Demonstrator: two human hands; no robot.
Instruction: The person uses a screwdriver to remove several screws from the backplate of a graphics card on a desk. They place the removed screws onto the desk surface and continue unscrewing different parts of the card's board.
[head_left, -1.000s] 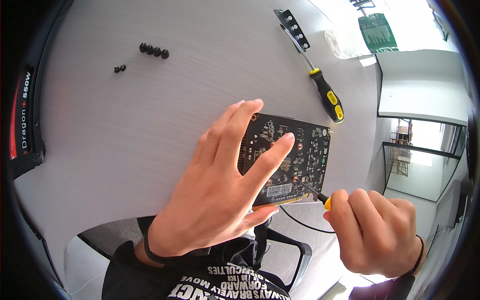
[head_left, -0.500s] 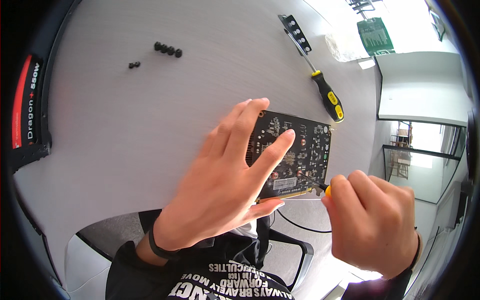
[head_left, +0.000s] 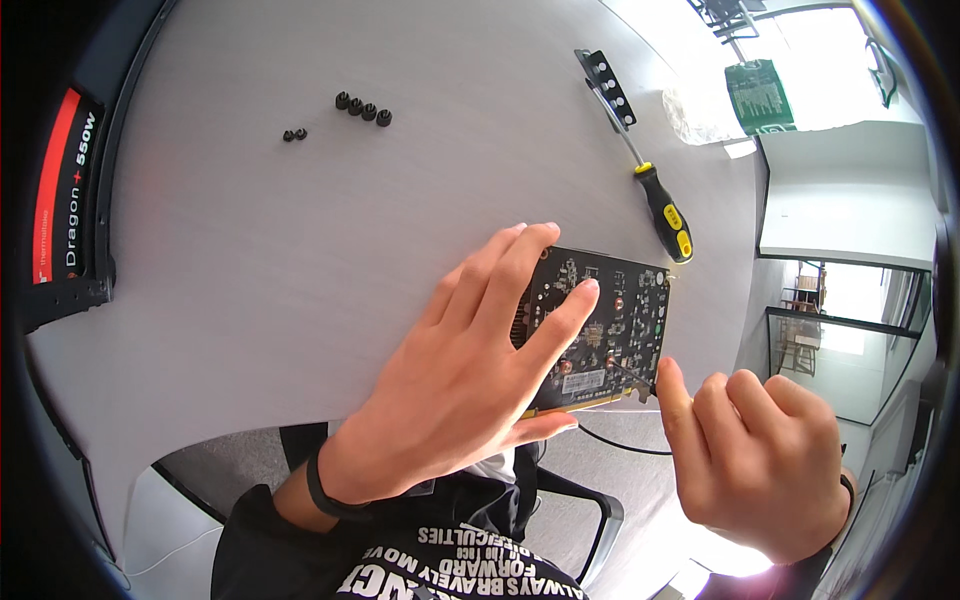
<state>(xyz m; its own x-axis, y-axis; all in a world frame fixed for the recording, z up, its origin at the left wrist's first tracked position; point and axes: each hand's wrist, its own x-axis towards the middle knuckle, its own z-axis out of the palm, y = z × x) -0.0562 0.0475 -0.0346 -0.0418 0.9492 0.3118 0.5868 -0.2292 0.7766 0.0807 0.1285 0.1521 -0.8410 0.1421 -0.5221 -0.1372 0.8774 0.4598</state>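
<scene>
A black graphics card (head_left: 643, 315) lies at the table's near edge with its component side up. My left hand (head_left: 465, 355) grips it from the left, fingers spread over its back edge and face, thumb at the near edge. Closed round a small screwdriver (head_left: 632, 377), my right hand (head_left: 760, 460) is just right of the card. The thin shaft slants to a screw (head_left: 611, 360) in the card's face; whether the tip sits in it is too small to tell. My fingers hide the handle. Further screws (head_left: 619, 303) show on the card.
Beyond the card lies a black-and-yellow screwdriver (head_left: 666, 215), its tip by a black perforated strip (head_left: 608, 90). Several black knobs (head_left: 370, 110) and two smaller ones (head_left: 295, 134) sit far left. A red-labelled power supply (head_left: 70, 190) in a black frame stands left; a green packet (head_left: 760, 95) far right.
My right forefinger has straightened toward the card, and the yellow part of the small screwdriver's handle is now hidden. The whole view has shifted slightly; my left hand keeps its hold.
</scene>
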